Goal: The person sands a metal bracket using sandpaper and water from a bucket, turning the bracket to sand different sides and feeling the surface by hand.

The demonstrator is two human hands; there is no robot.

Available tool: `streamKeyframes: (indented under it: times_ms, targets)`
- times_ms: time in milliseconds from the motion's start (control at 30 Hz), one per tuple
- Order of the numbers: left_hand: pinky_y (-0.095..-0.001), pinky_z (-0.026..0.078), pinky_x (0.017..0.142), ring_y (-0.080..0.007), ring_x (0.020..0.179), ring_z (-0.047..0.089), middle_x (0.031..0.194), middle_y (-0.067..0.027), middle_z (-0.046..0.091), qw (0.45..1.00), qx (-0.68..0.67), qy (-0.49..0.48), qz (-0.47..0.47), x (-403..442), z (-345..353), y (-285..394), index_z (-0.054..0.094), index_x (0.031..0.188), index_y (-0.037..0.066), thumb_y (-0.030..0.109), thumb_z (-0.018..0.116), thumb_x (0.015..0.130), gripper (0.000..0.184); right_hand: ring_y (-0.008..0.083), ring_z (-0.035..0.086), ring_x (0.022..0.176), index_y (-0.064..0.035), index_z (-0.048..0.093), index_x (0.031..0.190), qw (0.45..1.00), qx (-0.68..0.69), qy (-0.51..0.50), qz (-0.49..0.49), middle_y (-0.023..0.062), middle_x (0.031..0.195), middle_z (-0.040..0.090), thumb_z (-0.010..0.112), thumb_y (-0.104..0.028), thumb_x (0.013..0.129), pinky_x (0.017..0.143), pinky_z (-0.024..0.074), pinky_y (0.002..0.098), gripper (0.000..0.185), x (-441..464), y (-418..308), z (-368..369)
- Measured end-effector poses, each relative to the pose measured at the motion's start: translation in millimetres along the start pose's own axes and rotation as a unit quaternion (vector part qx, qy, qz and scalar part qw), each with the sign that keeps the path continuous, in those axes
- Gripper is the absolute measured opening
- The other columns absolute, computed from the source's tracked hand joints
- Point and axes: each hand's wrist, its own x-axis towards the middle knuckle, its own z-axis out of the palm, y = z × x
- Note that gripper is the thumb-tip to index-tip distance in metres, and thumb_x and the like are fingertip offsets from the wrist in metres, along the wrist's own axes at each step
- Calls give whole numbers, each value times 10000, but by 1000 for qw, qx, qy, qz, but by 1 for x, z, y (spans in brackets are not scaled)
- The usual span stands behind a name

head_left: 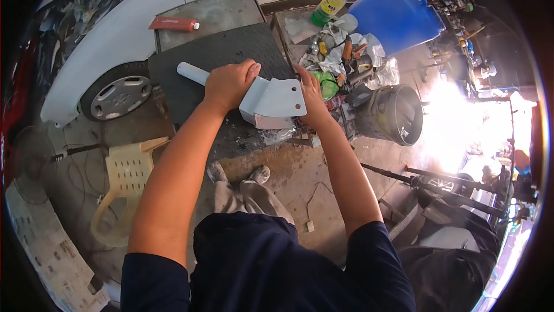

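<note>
A pale grey-white part, like a bracket [278, 97] with two holes in its flat plate, is held over the dark-topped work table. My left hand [231, 84] is closed around its middle. A white rounded bar end [193, 73] sticks out to the left of that hand, apparently belonging to the same part. At the plate's right edge, my right hand [312, 99] grips the part, its thumb and palm partly hidden. Below the part, crumpled clear plastic [277, 135] lies at the table's near edge.
A red tube [173, 24] lies on the table's far end. Cluttered wrappers [337, 58], a green-labelled bottle [330, 6], a blue jug [395, 15] and a bucket [404, 117] stand to the right. A white car [115, 29] is behind; a cream plastic chair [128, 167] stands left.
</note>
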Motion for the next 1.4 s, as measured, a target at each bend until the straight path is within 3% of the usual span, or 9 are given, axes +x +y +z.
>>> streamKeyframes:
  times_ms: [300,433,567,700,800,967,1067,1133,1400]
  targets:
    - [-519,506,706,-402,795,696,800,-153,711,1000,-7,-21,-15,0,1,-2,690,1000,110,439,449,1088,417,412,506,1384,-8,666,1024,996,39,9,74,170,1559,492,805,-263,898,1119,424,506,317,-87,-12,-70]
    - [-507,512,711,-398,802,699,815,-143,720,1000,-11,-20,-17,-1,1,0,695,1008,110,426,449,1086,408,373,700,1074,1,670,1087,920,46,105,375,202,1313,673,769,-252,934,913,527,485,311,-116,26,-169]
    - [-496,525,732,-400,819,704,820,-131,728,1000,-6,-17,-16,0,2,-2,702,1028,115,427,445,1084,408,366,677,1015,27,654,1166,916,-133,160,342,243,1099,695,616,-196,986,910,504,461,289,-156,153,-204]
    - [-458,537,773,-366,861,719,892,-136,739,999,-10,-23,-33,0,2,-2,686,1050,87,364,485,1082,343,396,678,1098,27,664,1218,940,-58,82,326,262,1148,703,570,-170,980,945,505,462,323,-166,221,-192]
    - [-456,515,734,-343,850,697,901,-157,709,983,-140,118,19,-5,5,4,626,1005,45,258,536,1079,243,391,648,1218,35,652,1310,919,-28,-3,394,278,1292,682,512,-124,967,1015,491,439,403,-161,227,-185]
    - [-377,498,754,-256,835,611,864,-135,617,945,-153,289,4,-89,-20,66,659,1049,18,141,634,1017,130,402,645,1202,35,635,1322,900,26,143,411,281,1261,681,530,-136,950,1015,478,438,422,-189,260,-161]
    - [-413,526,794,-317,873,639,921,-116,625,971,-81,148,172,-150,-6,123,678,1091,-4,113,680,947,186,473,656,1059,43,652,1194,902,27,185,389,320,1124,677,575,-173,908,924,497,483,367,-187,277,-149]
    - [-458,542,865,-368,1002,644,1089,-144,631,993,-22,-17,113,-137,5,148,650,1197,-38,94,667,921,306,444,672,1035,38,657,1197,886,41,174,427,307,1115,689,609,-176,904,917,501,469,367,-182,262,-155]
    - [-464,511,989,-373,1176,575,1303,-177,538,975,163,-152,19,-80,56,123,552,1428,-10,63,643,924,517,306,687,913,49,649,1198,842,132,258,455,215,1018,713,723,-219,888,834,517,412,416,-182,230,-175]
